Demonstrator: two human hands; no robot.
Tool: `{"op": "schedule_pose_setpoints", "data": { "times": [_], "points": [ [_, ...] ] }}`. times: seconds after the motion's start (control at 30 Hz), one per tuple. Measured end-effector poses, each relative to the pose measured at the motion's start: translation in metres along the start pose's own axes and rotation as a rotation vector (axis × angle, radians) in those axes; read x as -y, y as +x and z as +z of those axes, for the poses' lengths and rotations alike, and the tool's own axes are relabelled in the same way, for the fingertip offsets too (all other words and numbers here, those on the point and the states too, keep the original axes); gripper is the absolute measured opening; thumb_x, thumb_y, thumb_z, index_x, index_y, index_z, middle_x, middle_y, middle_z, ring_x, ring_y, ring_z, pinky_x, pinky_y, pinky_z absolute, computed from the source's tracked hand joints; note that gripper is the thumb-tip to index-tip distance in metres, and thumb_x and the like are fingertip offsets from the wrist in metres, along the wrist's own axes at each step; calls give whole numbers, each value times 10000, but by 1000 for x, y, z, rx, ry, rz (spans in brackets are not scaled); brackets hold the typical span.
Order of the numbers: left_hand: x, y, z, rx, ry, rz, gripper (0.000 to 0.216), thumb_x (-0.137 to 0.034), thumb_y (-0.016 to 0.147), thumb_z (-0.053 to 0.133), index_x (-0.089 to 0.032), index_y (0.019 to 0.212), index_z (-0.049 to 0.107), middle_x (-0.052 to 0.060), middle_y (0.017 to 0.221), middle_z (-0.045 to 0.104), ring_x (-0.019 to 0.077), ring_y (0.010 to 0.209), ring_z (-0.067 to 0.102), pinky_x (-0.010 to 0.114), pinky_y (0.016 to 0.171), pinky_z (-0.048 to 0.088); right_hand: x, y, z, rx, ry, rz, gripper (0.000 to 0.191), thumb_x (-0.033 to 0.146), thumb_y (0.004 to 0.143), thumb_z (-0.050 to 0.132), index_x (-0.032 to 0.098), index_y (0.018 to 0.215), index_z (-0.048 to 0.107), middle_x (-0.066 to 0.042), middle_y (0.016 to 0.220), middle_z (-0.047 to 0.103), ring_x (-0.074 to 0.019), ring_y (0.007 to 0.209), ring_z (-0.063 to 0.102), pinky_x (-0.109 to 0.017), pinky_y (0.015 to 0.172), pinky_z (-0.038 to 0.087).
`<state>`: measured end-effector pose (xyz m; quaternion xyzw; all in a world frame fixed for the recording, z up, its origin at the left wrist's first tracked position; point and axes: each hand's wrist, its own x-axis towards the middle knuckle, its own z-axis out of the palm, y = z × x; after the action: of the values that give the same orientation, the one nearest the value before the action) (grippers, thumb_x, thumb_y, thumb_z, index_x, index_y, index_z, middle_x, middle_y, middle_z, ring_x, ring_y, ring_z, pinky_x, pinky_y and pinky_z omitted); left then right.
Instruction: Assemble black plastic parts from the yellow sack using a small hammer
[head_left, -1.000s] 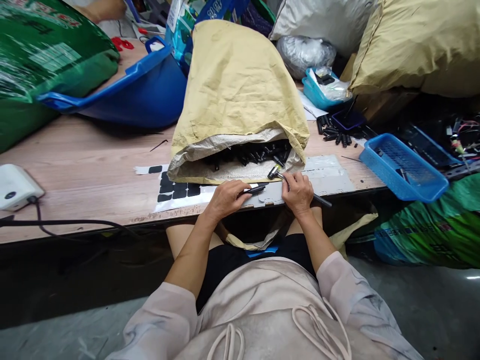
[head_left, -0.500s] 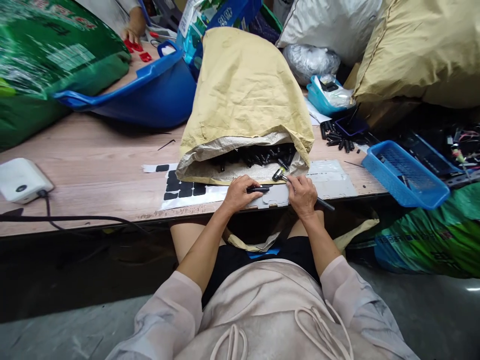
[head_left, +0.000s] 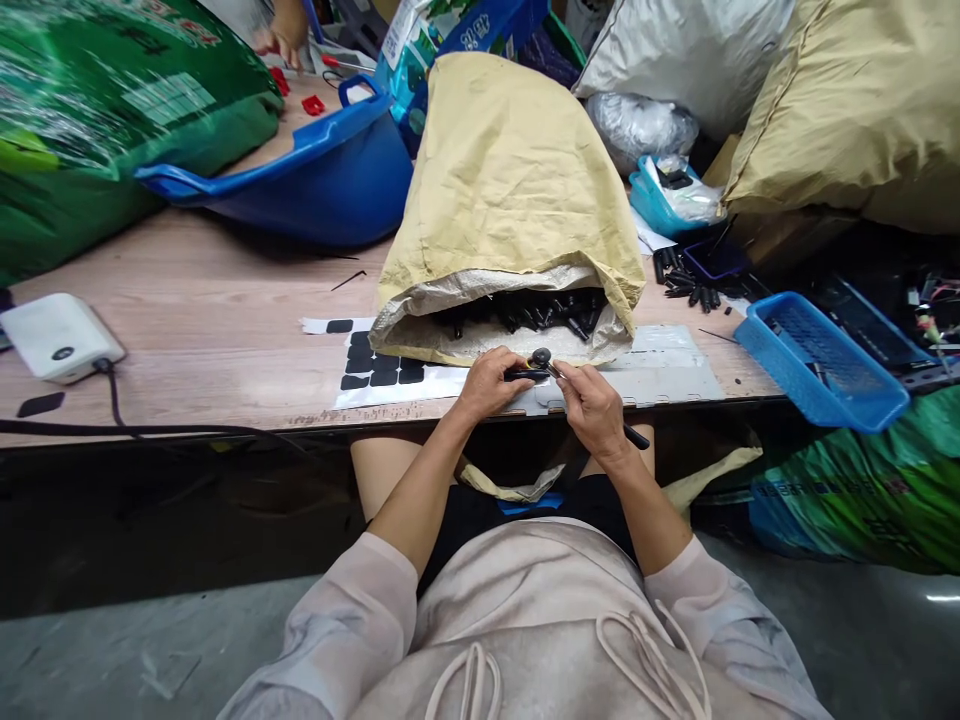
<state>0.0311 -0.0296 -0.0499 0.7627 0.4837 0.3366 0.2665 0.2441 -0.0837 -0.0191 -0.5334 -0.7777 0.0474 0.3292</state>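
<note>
Hammer (head_left: 541, 356), fingers of the right hand (head_left: 596, 408) clamped on it, hangs close to a black piece (head_left: 531, 375) pinched in the left hand (head_left: 491, 385); apparent tapping calls next for steady aim.

Wearer, upper body: loose top (head_left: 540, 570), pale pinkish beige, softly mottled, creased across the belly. Left sleeve (head_left: 356, 600) and right sleeve (head_left: 724, 605): wide, thin, sheer-looking, reaching about to the elbow, marked with smoky grey-blue streaks. At the near edge, two looped ties in matching beige: left tie (head_left: 474, 655), right tie (head_left: 651, 655), both thin and cord-like. Lower body: black shorts (head_left: 448, 532), plain; legs bare at the knee (head_left: 382, 458). Left hand (head_left: 491, 383) and right hand (head_left: 592, 405) ungloved; forearms (head_left: 418, 485) uncovered below the sleeves.
</note>
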Motion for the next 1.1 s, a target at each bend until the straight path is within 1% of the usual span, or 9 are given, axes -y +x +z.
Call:
{"op": "schedule_pose_setpoints", "data": {
  "times": [0.13,0.3,0.37,0.53,0.7,0.83,0.9,0.97,1.1],
  "points": [
    [0,1,0,-1,-2,-8,123,-270,829,818,-191,905,764,32,860,654,207,852,597,320,798,469,3,-3,2,16,-29,-42,361,289,1097,449,271,1359,696,-58,1032,725,-174,975,683,-272,899,538],
    [-1,0,2,-17,-55,-13,92,-251,856,772,-200,930,791,28,851,643,197,845,607,311,789,472,0,-7,5,81,-150,-96,358,205,1070,486,282,1332,717,-35,910,685,-163,900,645,-243,807,501],
    [0,0,3,-16,-54,-21,113,-253,854,767,-211,953,799,28,858,649,201,856,615,314,794,482,-1,-7,4,64,-155,-90,354,206,1069,487,281,1322,724,-35,917,686,-163,900,639,-245,805,499],
    [2,0,3,-17,-43,-18,168,-262,832,791,-216,993,805,38,904,680,219,901,637,344,848,504,-4,-7,-1,-31,-105,-38,367,249,1087,460,282,1352,711,-50,985,705,-167,934,654,-261,858,514],
    [0,0,3,-29,-32,-14,143,-248,836,786,-205,971,801,44,901,682,215,879,639,333,819,505,-10,-12,1,4,-106,-17,354,268,1084,466,280,1320,730,-42,933,699,-168,894,659,-253,811,512],
    [-2,0,2,-17,0,-14,152,-254,831,785,-196,971,783,46,925,685,216,876,638,334,809,506,-19,-8,-1,-61,-88,23,359,294,1089,458,273,1340,714,-64,1028,716,-186,979,667,-277,882,515],
    [-2,0,1,-14,23,-18,153,-259,825,787,-198,965,770,45,934,686,219,880,636,339,813,507,-27,-3,-3,-92,-123,40,353,307,1085,468,262,1331,717,-73,1029,713,-199,986,649,-294,901,504],
    [-3,0,1,-7,43,-20,155,-263,820,787,-206,961,759,41,937,687,222,886,635,343,822,508,-37,1,-2,-103,-199,52,334,311,1071,499,249,1301,733,-74,987,702,-208,945,616,-304,877,481],
    [-3,0,1,5,70,-30,172,-255,808,785,-201,969,753,43,953,689,223,887,635,351,838,508,-52,5,4,-70,-360,63,277,270,1035,552,261,1192,779,-65,932,680,-216,873,548,-320,807,411]
  ]
}}
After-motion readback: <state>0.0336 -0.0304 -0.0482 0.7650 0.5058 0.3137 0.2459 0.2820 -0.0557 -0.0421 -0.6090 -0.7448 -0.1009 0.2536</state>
